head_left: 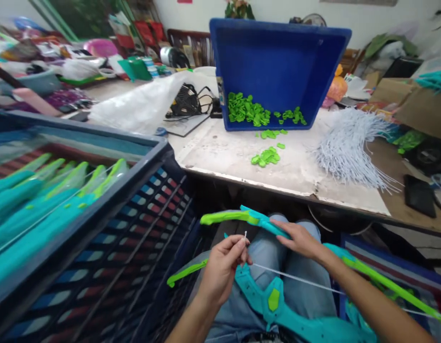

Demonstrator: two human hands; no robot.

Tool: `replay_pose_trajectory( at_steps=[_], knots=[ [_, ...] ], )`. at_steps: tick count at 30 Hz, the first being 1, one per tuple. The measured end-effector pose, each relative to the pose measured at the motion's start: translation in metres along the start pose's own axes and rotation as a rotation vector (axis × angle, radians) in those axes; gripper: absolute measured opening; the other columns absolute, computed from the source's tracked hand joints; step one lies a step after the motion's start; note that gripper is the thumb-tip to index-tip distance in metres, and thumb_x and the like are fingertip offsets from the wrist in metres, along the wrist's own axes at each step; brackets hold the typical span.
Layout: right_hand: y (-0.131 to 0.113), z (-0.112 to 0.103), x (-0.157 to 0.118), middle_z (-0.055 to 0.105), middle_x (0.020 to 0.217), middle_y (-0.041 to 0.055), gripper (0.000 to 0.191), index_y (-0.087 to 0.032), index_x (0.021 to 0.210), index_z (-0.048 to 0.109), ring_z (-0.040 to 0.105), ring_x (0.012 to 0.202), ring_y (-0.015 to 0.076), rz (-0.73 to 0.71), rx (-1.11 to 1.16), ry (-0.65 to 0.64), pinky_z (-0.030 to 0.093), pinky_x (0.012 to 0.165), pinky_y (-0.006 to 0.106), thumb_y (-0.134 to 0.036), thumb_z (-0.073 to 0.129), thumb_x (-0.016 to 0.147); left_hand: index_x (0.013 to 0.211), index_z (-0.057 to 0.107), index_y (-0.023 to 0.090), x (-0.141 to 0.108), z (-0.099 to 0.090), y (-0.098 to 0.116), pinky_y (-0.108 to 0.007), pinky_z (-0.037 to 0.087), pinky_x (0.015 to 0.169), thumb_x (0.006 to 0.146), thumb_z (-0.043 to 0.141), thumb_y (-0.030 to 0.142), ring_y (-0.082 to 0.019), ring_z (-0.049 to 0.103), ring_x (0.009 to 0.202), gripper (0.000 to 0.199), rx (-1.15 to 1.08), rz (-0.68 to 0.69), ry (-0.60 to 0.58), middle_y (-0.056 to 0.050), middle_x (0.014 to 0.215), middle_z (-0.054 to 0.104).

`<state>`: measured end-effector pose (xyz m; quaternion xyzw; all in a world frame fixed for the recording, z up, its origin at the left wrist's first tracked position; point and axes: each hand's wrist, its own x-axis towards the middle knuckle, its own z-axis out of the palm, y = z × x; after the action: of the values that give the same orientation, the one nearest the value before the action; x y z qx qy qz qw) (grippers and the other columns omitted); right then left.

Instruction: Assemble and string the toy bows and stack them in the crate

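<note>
A white string (295, 276) is pinched at its knotted end between the thumb and fingers of my left hand (225, 262), just above my lap. From there it runs taut to the right and passes behind my right forearm. My right hand (297, 237) has its fingers and thumb around the teal part of a toy bow (265, 223), whose bright green limb points left. Below, across my jeans, lies a teal toy bow body (299, 317) with a green inset. Another green limb (395, 283) reaches out at the right; my forearm hides how the parts join.
At left stands a dark plastic crate (134, 247) holding several teal and green bows. On the white table (213, 152), a blue bin (277, 66) lies tipped on its side with small green pieces (247, 109). A bundle of white strings (349, 147) and a black phone (419, 195) are at right.
</note>
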<state>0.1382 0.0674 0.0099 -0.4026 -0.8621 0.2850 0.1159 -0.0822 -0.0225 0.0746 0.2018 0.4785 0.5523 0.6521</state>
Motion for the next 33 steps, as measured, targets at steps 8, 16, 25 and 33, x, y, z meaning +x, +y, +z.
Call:
replay_pose_trajectory(
  at_steps=[8,16,25,33],
  knots=[
    [0.018,-0.033,0.008,0.068,0.116,0.0020,0.049,-0.021,0.124,0.063,0.062,0.108,0.0306,0.201,0.438,-0.278,0.048,0.094,0.041,-0.037,0.058,0.077,0.070,0.067,0.014,0.054,-0.015,0.034,-0.020,0.032,0.043,0.067,0.071,0.041,-0.008,0.044,0.043,0.027,0.307,0.350,0.251,0.004,0.048,0.051],
    [0.017,-0.033,0.009,0.065,0.121,0.0054,0.050,-0.018,0.122,0.064,0.059,0.114,0.0334,0.214,0.472,-0.286,0.044,0.100,0.045,-0.036,0.059,0.076,0.072,0.069,0.014,0.075,-0.014,0.052,-0.020,0.032,0.044,0.075,0.062,0.038,-0.009,0.043,0.045,0.025,0.583,0.440,0.204,0.003,0.049,0.053],
    [0.016,-0.032,0.008,0.066,0.119,0.0049,0.047,-0.020,0.120,0.065,0.060,0.112,0.0325,0.201,0.482,-0.247,0.045,0.099,0.046,-0.036,0.060,0.076,0.070,0.068,0.015,0.076,-0.015,0.054,-0.021,0.033,0.044,0.075,0.061,0.037,-0.009,0.044,0.044,0.023,0.648,0.472,0.188,0.003,0.050,0.054],
    [0.019,-0.023,-0.004,0.069,0.115,0.0010,0.045,-0.025,0.123,0.063,0.065,0.104,0.0294,0.189,0.385,-0.208,0.052,0.090,0.039,-0.036,0.059,0.079,0.100,0.054,0.015,0.075,-0.010,0.059,-0.021,0.044,0.045,0.067,0.073,0.041,-0.008,0.046,0.040,0.046,0.304,0.371,0.075,0.006,0.052,0.059]
  ],
)
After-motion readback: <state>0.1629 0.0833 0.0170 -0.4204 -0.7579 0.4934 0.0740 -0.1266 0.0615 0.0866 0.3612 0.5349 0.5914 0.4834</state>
